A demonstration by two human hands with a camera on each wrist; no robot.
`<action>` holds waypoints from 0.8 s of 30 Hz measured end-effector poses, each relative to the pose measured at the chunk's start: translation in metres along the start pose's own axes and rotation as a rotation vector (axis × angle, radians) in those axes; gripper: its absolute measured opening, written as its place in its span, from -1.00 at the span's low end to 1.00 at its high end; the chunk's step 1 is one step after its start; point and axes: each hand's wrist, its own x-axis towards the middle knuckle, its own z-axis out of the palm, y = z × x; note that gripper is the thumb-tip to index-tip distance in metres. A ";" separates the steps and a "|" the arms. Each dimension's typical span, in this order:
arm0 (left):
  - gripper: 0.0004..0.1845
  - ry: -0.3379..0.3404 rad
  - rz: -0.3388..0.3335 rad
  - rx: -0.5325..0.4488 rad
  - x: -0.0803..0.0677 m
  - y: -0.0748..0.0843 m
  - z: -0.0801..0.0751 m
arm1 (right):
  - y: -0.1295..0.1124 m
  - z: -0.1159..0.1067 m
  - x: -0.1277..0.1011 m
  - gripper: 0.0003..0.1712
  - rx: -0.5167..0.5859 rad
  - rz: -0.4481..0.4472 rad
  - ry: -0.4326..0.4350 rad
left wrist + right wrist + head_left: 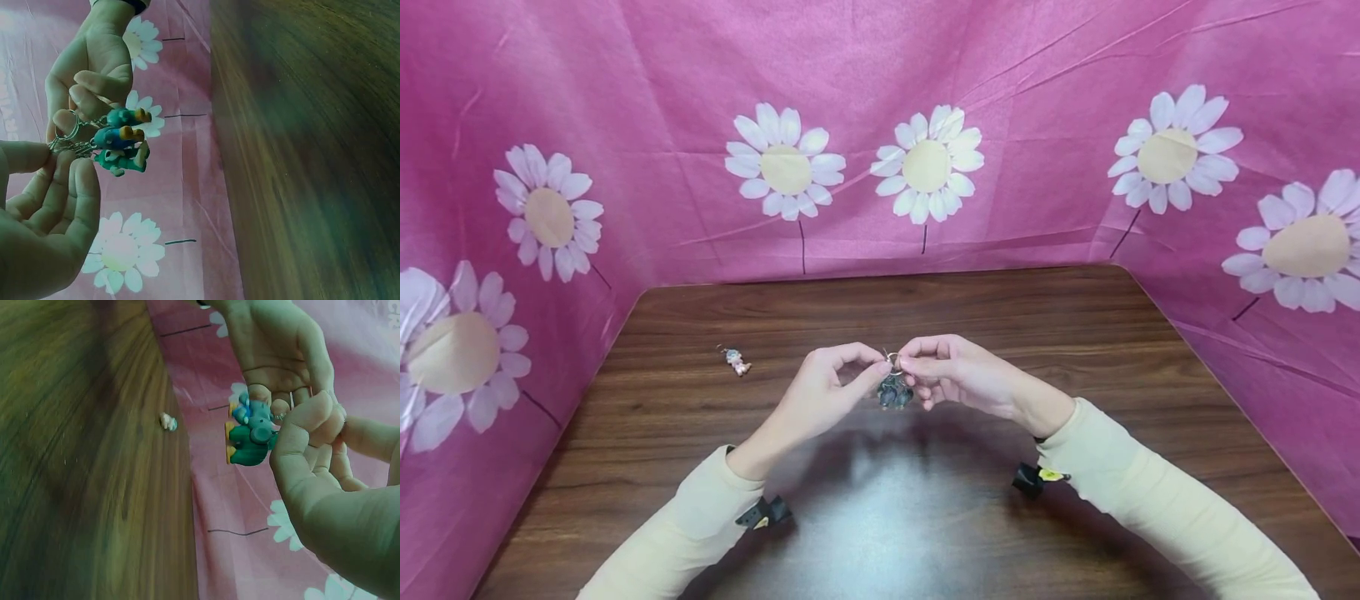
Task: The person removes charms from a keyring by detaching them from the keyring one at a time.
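Observation:
Over the middle of the table, my left hand (823, 387) and right hand (970, 377) meet at a metal key ring (76, 129), each pinching it between thumb and forefinger. Small figure keychains hang from the ring on short chains. In the left wrist view, a green figure (122, 160) hangs beside a blue one with orange feet (112, 138) and a teal one (125, 117). The right wrist view shows a green figure (247, 447) below my fingers, partly covering its neighbour. My fingertips hide part of the ring.
A single small pink-and-blue figure keychain (735, 362) lies on the dark wooden table (1000, 312), left of my left hand. Pink cloth (865, 50) printed with white daisies stands around the table's back and sides.

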 end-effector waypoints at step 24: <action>-0.83 -0.258 -0.114 0.103 0.007 0.004 -0.017 | 0.008 -0.004 0.001 -0.75 -0.576 -0.200 0.056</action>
